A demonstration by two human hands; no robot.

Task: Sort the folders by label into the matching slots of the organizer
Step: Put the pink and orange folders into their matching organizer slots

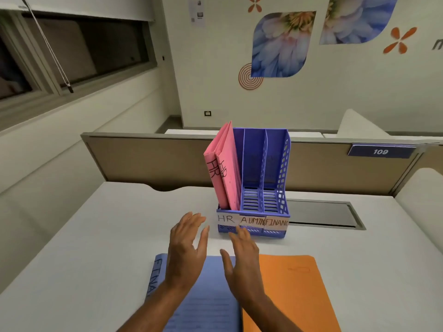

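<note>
A blue plastic organizer (275,164) stands on the white desk, its three slots labelled HR, ADMIN and FINANCE on paper strips along the front. Two pink folders (224,168) marked HR lean in the left slot; the middle and right slots hold nothing. Flat on the desk near me lie a blue folder (211,305) marked FINANCE along its left edge and an orange folder (292,291) to its right. My left hand (187,248) and my right hand (244,257) hover with straight fingers above the blue folder, just in front of the organizer, holding nothing.
A tan partition (148,159) with a sign reading 109 (380,151) runs behind the desk (96,248). A grey cable hatch (321,213) is set into the desk right of the organizer. A window with a blind cord is at the left.
</note>
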